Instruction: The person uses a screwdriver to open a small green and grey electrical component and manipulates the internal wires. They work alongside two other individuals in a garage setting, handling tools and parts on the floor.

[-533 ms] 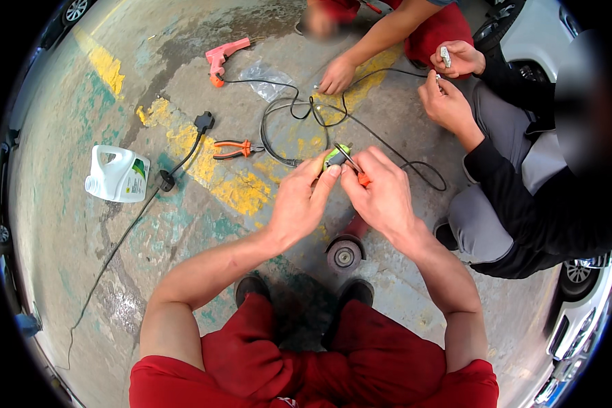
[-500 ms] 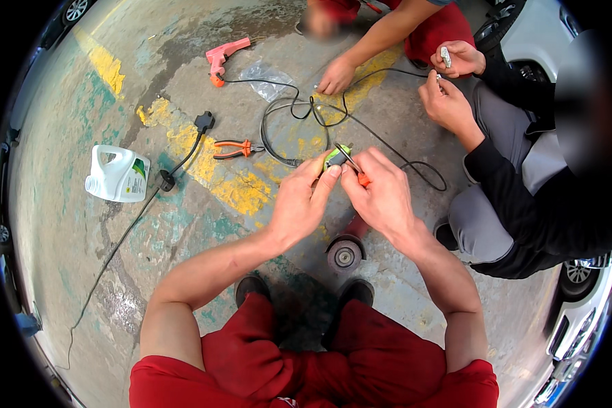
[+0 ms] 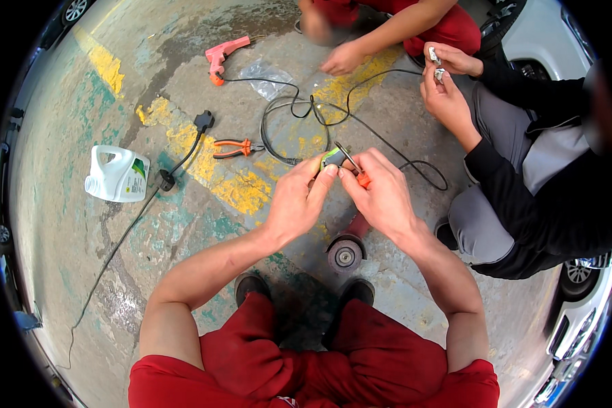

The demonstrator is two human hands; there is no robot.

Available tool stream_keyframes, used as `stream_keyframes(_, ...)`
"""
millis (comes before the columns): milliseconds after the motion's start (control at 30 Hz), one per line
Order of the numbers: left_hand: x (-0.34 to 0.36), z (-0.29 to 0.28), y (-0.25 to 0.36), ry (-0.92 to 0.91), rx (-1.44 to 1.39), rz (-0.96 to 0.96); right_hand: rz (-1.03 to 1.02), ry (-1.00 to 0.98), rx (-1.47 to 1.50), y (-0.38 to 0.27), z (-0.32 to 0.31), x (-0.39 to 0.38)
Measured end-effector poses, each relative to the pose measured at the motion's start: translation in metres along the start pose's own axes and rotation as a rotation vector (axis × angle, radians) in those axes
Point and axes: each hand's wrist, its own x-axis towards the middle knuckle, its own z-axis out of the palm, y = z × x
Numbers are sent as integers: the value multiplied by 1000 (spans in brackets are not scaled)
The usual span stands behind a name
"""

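Observation:
My left hand (image 3: pixel 296 204) pinches a small green and grey object (image 3: pixel 332 157) between thumb and fingers. My right hand (image 3: pixel 381 197) grips a tool with an orange handle (image 3: pixel 362 179) and a dark metal shaft, which lies against the green object. Both thumbs meet near the middle of the view. Just below my hands a red angle grinder (image 3: pixel 345 254) with a disc lies on the floor, partly hidden by my right hand. Orange-handled pliers (image 3: pixel 232 148) lie beside a coil of cable (image 3: pixel 270 136) beyond my left hand.
One co-worker's hand (image 3: pixel 343 59) is near the floor at top; another co-worker's hands (image 3: pixel 445 102) hold small pale pieces at right. A pink gun-shaped tool (image 3: pixel 223 58), clear bag (image 3: pixel 265 78), white jug (image 3: pixel 115 177), plug on a cord (image 3: pixel 204 122) and white car (image 3: pixel 537 34) are around.
My hands have shifted very slightly left with the green object and tool. The top co-worker's hand has moved up and back. The right co-worker's hands have drawn a little closer together.

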Motion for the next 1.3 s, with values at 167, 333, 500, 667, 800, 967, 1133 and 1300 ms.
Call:
stream_keyframes(167, 0, -1, 4, -16, -5, -20, -54, 26, -69, -6, -2, 0)
stream_keyframes(333, 1, -1, 2, -8, 51, 28, -42, 16, -43, -9, -6, 0)
stream_keyframes(500, 0, -2, 4, 15, 49, 79, -17, 2, 1, -4, -2, 0)
stream_keyframes(667, -2, 0, 2, 35, 48, 114, 138, -38, 207, 1, 3, -1)
stream_keyframes(800, -2, -1, 0, 32, 68, 137, 523, -187, 575, 1, 3, -1)
stream_keyframes(967, 2, -5, -9, -60, -149, -85, 603, -277, 705, -5, -10, 3)
stream_keyframes(1133, 13, -12, -6, -4, -456, -194, 617, -379, 736, -13, -38, 0)
stream_keyframes(1300, 19, -22, -8, 41, -452, -199, 466, -309, 874, -54, -72, -7)
